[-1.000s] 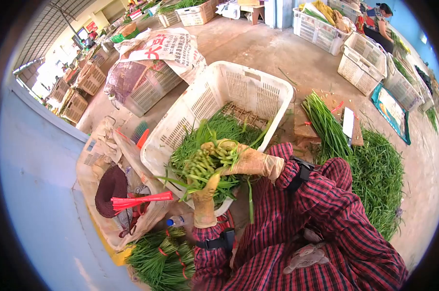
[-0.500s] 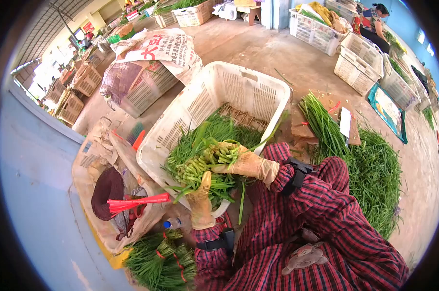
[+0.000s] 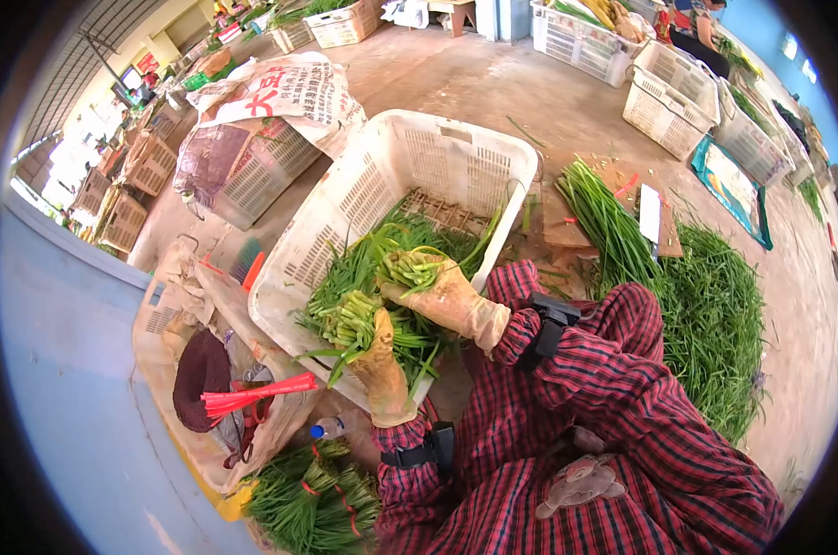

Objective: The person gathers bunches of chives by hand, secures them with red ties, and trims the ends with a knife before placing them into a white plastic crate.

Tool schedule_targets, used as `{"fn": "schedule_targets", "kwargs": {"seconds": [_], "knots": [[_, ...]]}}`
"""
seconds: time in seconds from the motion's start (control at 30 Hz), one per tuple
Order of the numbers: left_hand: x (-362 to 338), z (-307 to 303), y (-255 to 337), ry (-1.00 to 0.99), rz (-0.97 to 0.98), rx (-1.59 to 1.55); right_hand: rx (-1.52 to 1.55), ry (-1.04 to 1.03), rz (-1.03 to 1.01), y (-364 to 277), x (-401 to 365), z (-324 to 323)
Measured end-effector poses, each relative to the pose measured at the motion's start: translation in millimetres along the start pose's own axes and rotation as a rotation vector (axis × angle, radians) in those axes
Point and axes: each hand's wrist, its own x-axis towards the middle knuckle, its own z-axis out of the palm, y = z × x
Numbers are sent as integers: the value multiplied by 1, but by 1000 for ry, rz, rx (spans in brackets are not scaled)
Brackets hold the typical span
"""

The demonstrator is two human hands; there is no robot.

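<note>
- Nearest, by the knees, tied bundles (image 3: 313, 499) of green stalks are laid on the floor, each bound with a red band. That part looks finished.
- Red ties (image 3: 252, 396) are kept in a bag (image 3: 174, 324) just beside them.
- A clump of stems (image 3: 350, 319) is gripped by the gloved left hand (image 3: 377, 365), fingers closed around it below the cut ends, over the near rim of the white crate (image 3: 345, 208).
- A second clump (image 3: 410, 268) is clutched by the gloved right hand (image 3: 442, 296), fingers wrapped round it, just beyond the first and apart from it.
- Loose greens (image 3: 428, 236) are heaped in the crate beneath both hands. No band is seen on either held clump.
- Farther right, a large loose pile (image 3: 715, 324) is spread on the floor, which is judged to be the greater part left to handle.
- Farthest off, empty-looking crates (image 3: 669, 97) are stood along the concrete.
</note>
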Motion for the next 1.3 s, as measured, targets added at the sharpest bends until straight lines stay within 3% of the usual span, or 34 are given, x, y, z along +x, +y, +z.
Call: {"fn": "schedule_targets", "kwargs": {"seconds": [0.07, 0.13, 0.2, 0.23, 0.27, 0.3, 0.33, 0.4, 0.43, 0.47, 0.53, 0.57, 0.67, 0.73, 0.77, 0.8, 0.83, 0.9, 0.93, 0.97, 1.0, 1.03, 1.07, 1.1, 1.13, 1.2, 1.3], "knots": [[10, 0, -3, -30, 111, -6, -337, 103, -161, 6, 11, -3], [21, 4, -9, -102, -25, -243, -267, 162, -145, 2, 12, -3], [30, 2, -9, -71, 10, -155, -257, 247, -214, 1, 18, -7], [36, -3, -7, 15, -40, -231, -46, 260, -130, 1, 26, -10], [40, -11, -6, 99, -93, -305, -45, 281, -146, 1, 29, -17], [46, -31, 3, 137, 169, 108, -11, 358, -159, 2, 33, -22], [47, -38, 3, 125, 180, 98, 23, 440, -175, -1, 36, -26], [51, -51, 1, 128, -116, -250, 4, 512, -166, -7, 38, -38], [57, -60, -1, 157, 37, -9, 58, 565, -143, -8, 39, -43], [61, -66, -7, 147, 45, -14, 113, 617, -119, -7, 41, -47], [67, -77, -16, 213, 3, -126, 345, 798, -276, 0, 53, -60], [75, -91, -5, 250, 103, 161, 316, 866, -232, -3, 52, -73], [86, -117, -28, 275, 192, 362, 265, 1064, -232, -5, 47, -124], [87, -116, -32, 313, 155, 307, 459, 1193, -222, -8, 41, -155], [86, -113, -47, 307, 241, 385, 542, 1183, -265, -11, 36, -167], [84, -110, -55, 296, 328, 460, 561, 1285, -124, -22, 32, -178], [86, -100, -33, 367, 481, 848, 590, 1251, -105, -45, 24, -178], [50, -43, -46, 80, 120, -77, 632, 1157, -196, -66, 15, -190], [41, -28, -17, 101, 455, 40, 583, 1223, -213, -54, 23, -212], [6, 1, -53, -128, 323, -130, 571, 1071, -167, -98, 2, -190], [0, 1, -31, -485, 228, -129, 540, 1035, -243, -108, 0, -196], [-22, 9, -18, -486, 465, 135, 339, 1044, -219, -117, -8, -201], [-35, 20, -7, -573, 484, 74, 144, 932, -516, -81, 5, -236], [-45, 37, 8, -652, 501, 4, 527, 995, -270, -171, -42, -184], [-53, 52, 21, -718, 519, -46, 470, 1090, -505, -141, -20, -211], [-58, 84, 48, -809, 575, -92, 420, 1158, -539, -146, -31, -224], [-59, 128, 85, -897, 643, -114, 520, 1084, -574, -141, -55, -244]]}}
